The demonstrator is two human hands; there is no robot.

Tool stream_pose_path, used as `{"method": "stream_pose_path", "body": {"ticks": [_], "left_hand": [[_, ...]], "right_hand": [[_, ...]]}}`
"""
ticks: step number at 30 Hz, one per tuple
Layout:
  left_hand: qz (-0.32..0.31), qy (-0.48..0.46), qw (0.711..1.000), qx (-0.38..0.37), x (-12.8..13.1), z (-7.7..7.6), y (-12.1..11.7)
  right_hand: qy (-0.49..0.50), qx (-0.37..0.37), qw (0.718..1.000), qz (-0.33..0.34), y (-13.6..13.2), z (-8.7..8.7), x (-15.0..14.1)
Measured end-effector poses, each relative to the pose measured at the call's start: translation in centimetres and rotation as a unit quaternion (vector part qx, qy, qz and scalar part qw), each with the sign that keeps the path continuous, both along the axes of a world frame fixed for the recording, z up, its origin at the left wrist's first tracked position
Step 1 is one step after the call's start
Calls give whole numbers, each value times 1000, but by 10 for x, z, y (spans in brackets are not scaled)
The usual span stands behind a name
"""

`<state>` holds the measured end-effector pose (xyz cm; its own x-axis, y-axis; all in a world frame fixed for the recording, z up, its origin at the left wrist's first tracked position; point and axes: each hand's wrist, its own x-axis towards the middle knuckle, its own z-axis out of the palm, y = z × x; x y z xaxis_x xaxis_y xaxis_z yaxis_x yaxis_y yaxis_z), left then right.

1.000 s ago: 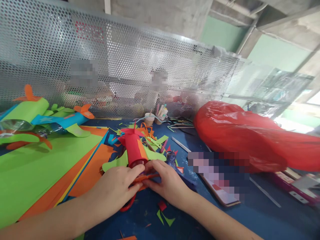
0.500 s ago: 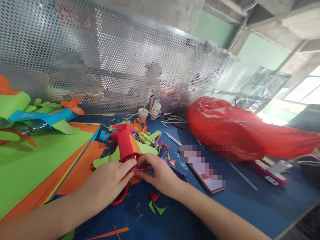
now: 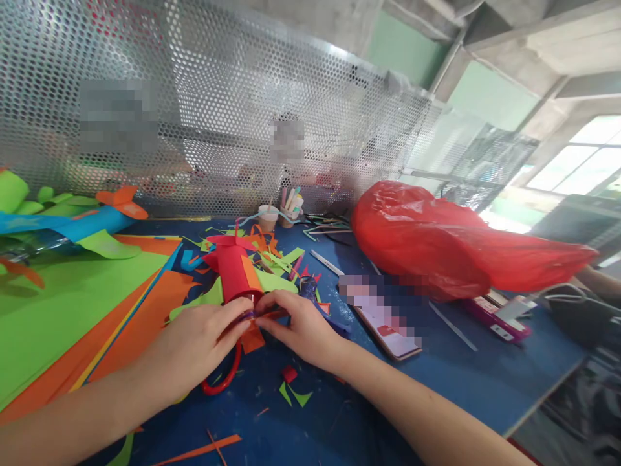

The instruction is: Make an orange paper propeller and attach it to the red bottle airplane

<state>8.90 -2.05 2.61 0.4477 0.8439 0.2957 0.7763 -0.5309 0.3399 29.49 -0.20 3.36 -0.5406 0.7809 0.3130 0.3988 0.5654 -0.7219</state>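
Note:
A toy plane [image 3: 231, 268] lies before me, a clear bottle wrapped in red paper with an orange panel, red tail fins and green wings. My left hand [image 3: 206, 333] is closed around its near end at the bottle's neck. Fingers and thumb of my right hand [image 3: 298, 323] pinch an orange paper piece [image 3: 275, 314] against that same end. Just below hangs or lies an orange paper flap [image 3: 253, 338]; whether it is attached is unclear. A red loop handle [image 3: 224, 386] shows beneath my left wrist. The fingertips partly hide the bottle's neck.
Coloured paper sheets [image 3: 53, 310] and a blue paper plane [image 3: 97, 223] lie left. Paper scraps [image 3: 281, 262] surround the work. Right are a dark purple object [image 3: 310, 291], a phone [image 3: 383, 323] and a red plastic bag [image 3: 427, 239]. A perforated metal screen [image 3: 223, 116] stands behind.
The view has shifted slightly right. Both hands remain at the plane's near end, with fingers slightly rearranged, and more of the orange flap shows below them. An arm has appeared at the right edge.

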Motion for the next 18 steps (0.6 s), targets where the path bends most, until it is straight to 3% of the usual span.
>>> {"method": "stream_pose_path", "body": {"ticks": [10, 14, 18], "left_hand": [[-13, -95, 993, -65, 2, 6, 0], [-62, -139, 982, -114, 3, 14, -5], [-62, -77, 994, -38, -1, 28, -6]], "right_hand": [[16, -3, 1000, 14, -2, 0, -2], [5, 7, 1000, -18, -2, 3, -1], [27, -28, 998, -40, 3, -1, 1]]}}
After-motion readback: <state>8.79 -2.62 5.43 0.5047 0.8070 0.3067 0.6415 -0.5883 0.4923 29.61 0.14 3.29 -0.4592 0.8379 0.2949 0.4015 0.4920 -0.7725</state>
